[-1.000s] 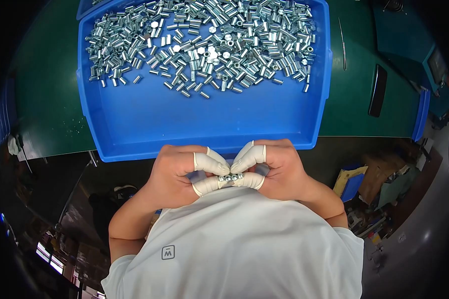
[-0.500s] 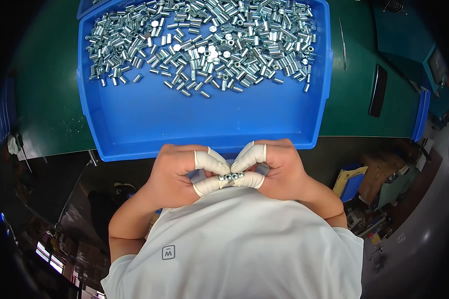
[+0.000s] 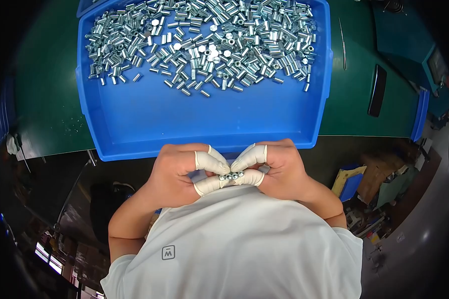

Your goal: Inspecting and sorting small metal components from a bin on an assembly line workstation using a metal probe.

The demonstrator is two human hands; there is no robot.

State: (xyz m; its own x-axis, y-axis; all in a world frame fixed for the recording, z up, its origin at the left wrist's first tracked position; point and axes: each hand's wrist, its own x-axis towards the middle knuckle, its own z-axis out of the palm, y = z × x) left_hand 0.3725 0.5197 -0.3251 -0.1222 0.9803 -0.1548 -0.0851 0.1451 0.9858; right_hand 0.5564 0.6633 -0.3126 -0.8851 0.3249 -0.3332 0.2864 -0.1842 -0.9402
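White finger cots cover the thumbs and fingertips of my left hand (image 3: 179,172) and my right hand (image 3: 279,172). Both hands meet just in front of my shirt, by the near rim of a blue tray. Between their pinched fingertips they grip a short row of silver threaded metal standoffs (image 3: 231,176), the round open ends facing up. The fingers hide the sides of the row. In the far part of the blue tray (image 3: 199,142) lies a heap of loose hex standoffs (image 3: 204,50), many on their sides and some standing.
The tray sits on a green table (image 3: 50,114) and juts over its front edge. Right of it lie a thin metal rod (image 3: 342,45) and a black phone-like slab (image 3: 377,90). A yellow and blue box (image 3: 349,184) stands lower, at the right, among other boxes.
Almost nothing differs. Both hands keep their pinch on the row of standoffs in the same place.
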